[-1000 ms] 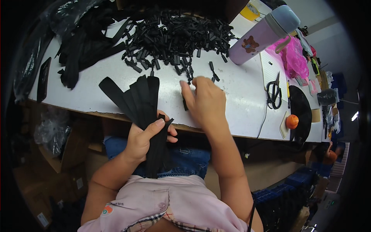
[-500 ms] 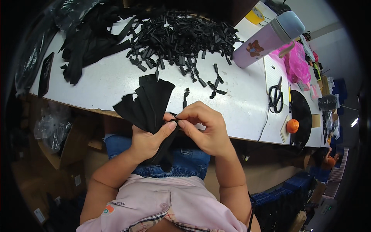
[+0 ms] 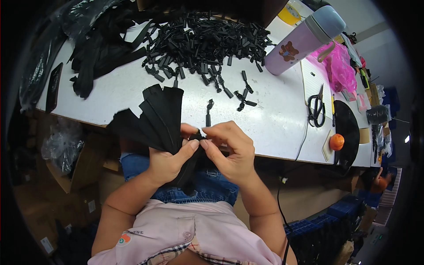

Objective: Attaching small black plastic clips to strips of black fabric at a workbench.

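My left grip is clutching black zipper tapes, fanning forward-left; my right grip is touching their bunched part, pinching or not I can't tell; a lone zipper slider is lying just beyond it, pointing lengthwise away from me

We see a long, white-topped table with a chipped brown front edge, its line bowed by the lens. Behind it we make out a dark brown, flat-sided panel or box. Brown cardboard cartons fill the dim space at lower left. Beneath the table, we cannot tell whether the beige flat surface is floor. To our right stand blue plastic crates, a pale grey wall and a small, bright white light.
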